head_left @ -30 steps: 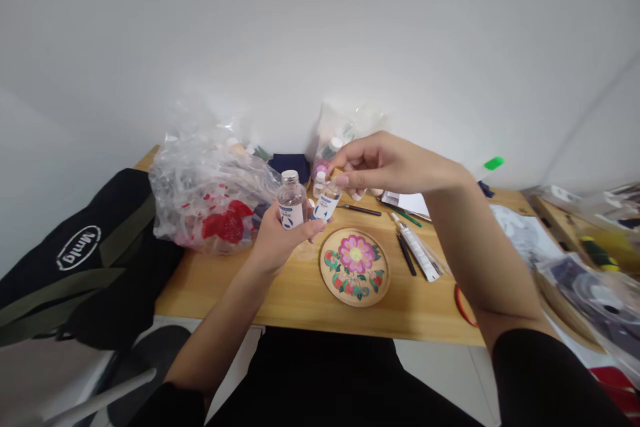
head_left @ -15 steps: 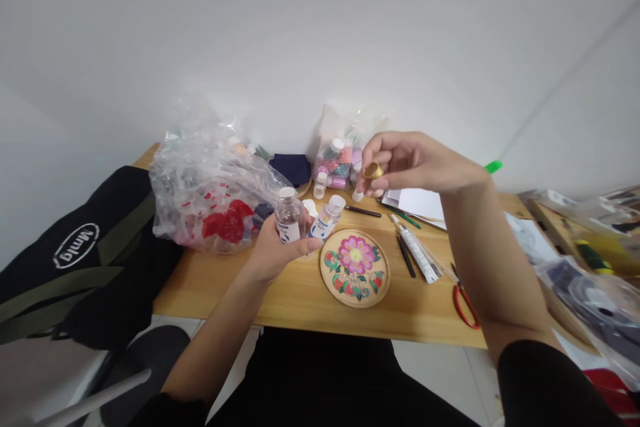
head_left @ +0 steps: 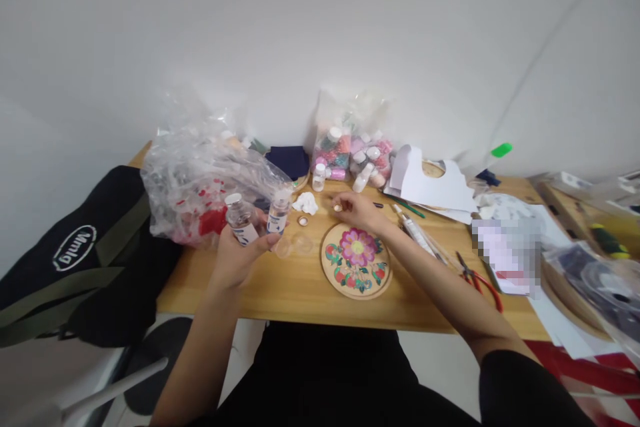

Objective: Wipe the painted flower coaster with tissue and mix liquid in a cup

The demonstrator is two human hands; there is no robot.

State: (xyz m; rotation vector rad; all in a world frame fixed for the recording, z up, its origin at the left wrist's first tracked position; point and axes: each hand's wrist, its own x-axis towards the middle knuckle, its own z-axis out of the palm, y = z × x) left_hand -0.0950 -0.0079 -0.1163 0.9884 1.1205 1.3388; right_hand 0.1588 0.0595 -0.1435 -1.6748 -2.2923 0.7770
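Two small clear bottles with white-and-blue labels are in my left hand (head_left: 237, 257), its fingers wrapped round them. The wider bottle (head_left: 243, 221) tilts left and the slimmer bottle (head_left: 277, 212) stands beside it, both white-topped. My right hand (head_left: 357, 210) is low over the table behind the flower plate, fingers bent together on a small round gold piece (head_left: 338, 208). The round wooden plate (head_left: 329, 283) bears a pink flower and red-and-green fruit. Left of the plate lie a small round cap (head_left: 303, 220) and a clear ring (head_left: 283, 249). A crumpled white tissue (head_left: 305, 203) is behind them.
Plastic bags (head_left: 200, 167) crowd the left, beside a black bag (head_left: 85, 247). Small bottles (head_left: 319, 177) stand near bags of coloured beads at the back. A tube (head_left: 417, 233), red-handled pliers (head_left: 485, 283), papers (head_left: 430, 180) and a phone (head_left: 505, 257) lie right.
My right hand has come down and left from above the table, carrying the gold piece to the tabletop. My left hand has shifted left with both bottles.
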